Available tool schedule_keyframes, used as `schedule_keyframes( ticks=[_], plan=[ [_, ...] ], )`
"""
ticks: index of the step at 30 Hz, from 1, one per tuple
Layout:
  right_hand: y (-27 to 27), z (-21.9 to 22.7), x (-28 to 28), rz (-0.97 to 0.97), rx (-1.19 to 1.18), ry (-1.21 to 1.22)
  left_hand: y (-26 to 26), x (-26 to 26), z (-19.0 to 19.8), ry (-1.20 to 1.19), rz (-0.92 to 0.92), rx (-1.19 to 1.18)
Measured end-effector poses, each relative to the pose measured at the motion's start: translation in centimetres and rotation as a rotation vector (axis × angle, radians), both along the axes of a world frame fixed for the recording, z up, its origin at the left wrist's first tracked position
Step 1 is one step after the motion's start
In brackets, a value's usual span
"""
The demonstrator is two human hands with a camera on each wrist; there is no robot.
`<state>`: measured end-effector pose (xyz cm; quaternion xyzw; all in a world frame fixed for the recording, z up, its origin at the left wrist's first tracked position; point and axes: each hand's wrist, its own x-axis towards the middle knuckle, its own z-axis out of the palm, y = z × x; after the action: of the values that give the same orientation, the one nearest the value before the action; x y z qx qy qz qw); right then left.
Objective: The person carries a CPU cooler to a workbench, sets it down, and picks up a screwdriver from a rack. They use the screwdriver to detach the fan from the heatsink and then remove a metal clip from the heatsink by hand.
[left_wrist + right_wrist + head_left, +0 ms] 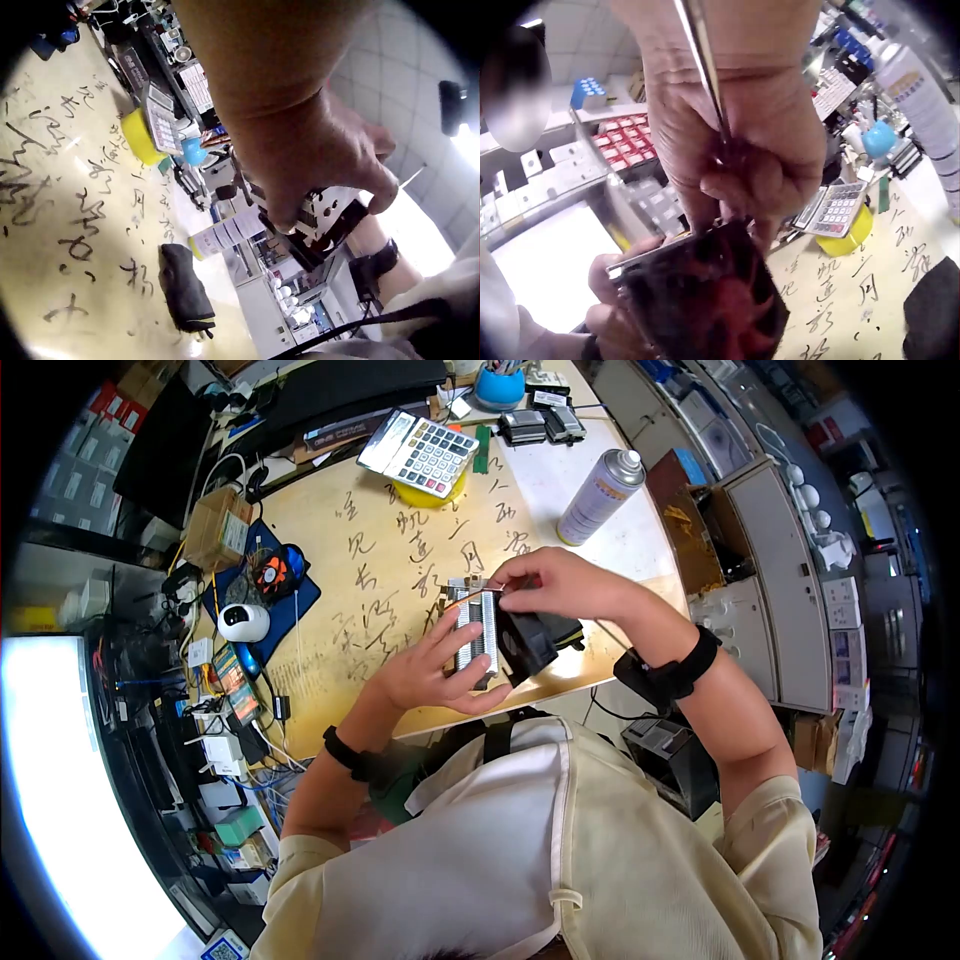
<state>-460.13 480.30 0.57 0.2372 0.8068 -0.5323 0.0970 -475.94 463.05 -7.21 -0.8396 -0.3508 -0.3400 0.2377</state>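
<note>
Near the table's front edge, my left hand [425,672] holds a finned metal heatsink [478,638], fingers spread over its fins. A black cooling fan [524,644] stands against the heatsink's right side; its blades look reddish in the right wrist view. My right hand [565,586] grips the fan's upper edge with fingertips and thumb, close to a thin wire [470,597] crossing the top. A slim metal rod [699,64] is tucked in the right palm and points back along the forearm. Its far end is out of view. A dark pouch [184,289] lies on the table beneath.
A spray can [600,497] stands beyond the right hand. Farther back, a calculator [440,455] leans on a yellow roll [430,494], near a blue pen cup [500,388]. On the left are an orange-bladed fan [277,570], a white camera [243,623] and a cardboard box [218,528].
</note>
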Motion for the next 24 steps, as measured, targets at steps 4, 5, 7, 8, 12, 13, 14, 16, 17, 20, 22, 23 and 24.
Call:
schedule_keyframes(
  ticks=[4,5,7,8,12,13,14,16,17,20,22,23,24],
  plan=[
    [1.3,-0.8,0.9,-0.008,-0.26,0.066,-0.5,-0.1,-0.4,-0.253,-0.124,-0.126],
    [1.4,-1.4,1.1,0.024,-0.241,0.134,-0.4,-0.2,-0.4,-0.279,-0.15,-0.137],
    [1.3,-1.2,1.3,0.111,-0.096,0.252,-0.3,-0.3,-0.4,-0.33,-0.204,-0.16],
    [1.1,-1.2,1.4,0.155,-0.024,0.31,-0.2,-0.3,-0.6,-0.326,-0.222,-0.127],
    [0.2,-1.2,1.4,0.044,0.064,0.267,-0.6,0.1,-1.6,-0.684,-0.309,-0.37],
    [-0.3,-1.4,1.3,-0.015,0.091,0.316,-0.5,0.0,-1.8,-0.694,-0.33,-0.353],
    [-1.0,-1.7,1.3,-0.072,0.117,0.365,-0.4,0.0,-1.9,-0.704,-0.349,-0.337],
    [-1.2,-2.6,1.3,-0.112,0.031,0.403,-0.6,-0.1,-2.0,-0.778,-0.353,-0.354],
    [-1.2,-3.0,1.3,-0.087,-0.007,0.392,-0.7,-0.1,-2.4,-0.863,-0.353,-0.36],
    [-1.2,-4.7,1.2,-0.039,-0.052,0.411,-0.4,0.1,-3.7,-0.956,-0.302,-0.315],
    [-1.3,-4.5,1.1,-0.11,0.065,0.335,0.4,0.3,-3.3,-0.853,-0.197,-0.187],
    [-1.4,-4.4,0.9,-0.143,0.122,0.298,0.7,0.4,-2.8,-0.743,-0.117,-0.086],
    [-1.7,-4.3,0.8,-0.201,0.224,0.331,0.3,0.2,-2.5,-0.747,-0.046,-0.197]
  ],
)
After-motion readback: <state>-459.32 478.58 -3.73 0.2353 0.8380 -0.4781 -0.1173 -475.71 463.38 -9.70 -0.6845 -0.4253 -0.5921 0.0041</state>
